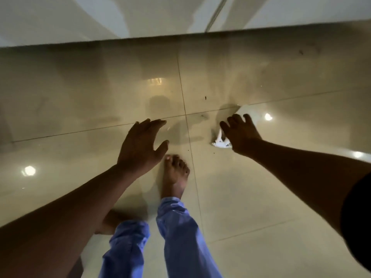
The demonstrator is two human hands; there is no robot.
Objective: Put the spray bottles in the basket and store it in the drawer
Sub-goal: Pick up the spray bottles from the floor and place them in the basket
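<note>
No spray bottle, basket or drawer shows in the head view. My left hand (141,145) is stretched out over the glossy beige tiled floor (80,97), fingers apart and holding nothing. My right hand (241,133) reaches forward to the right, fingers spread, also holding nothing. A small white object (219,142) lies on the floor just under and left of my right hand; what it is cannot be told.
A pale cabinet or wall front (120,17) runs across the top, with a vertical seam at upper right. My bare foot (174,173) and blue trouser legs (180,237) stand on the tiles below the hands. Ceiling lights reflect in the floor.
</note>
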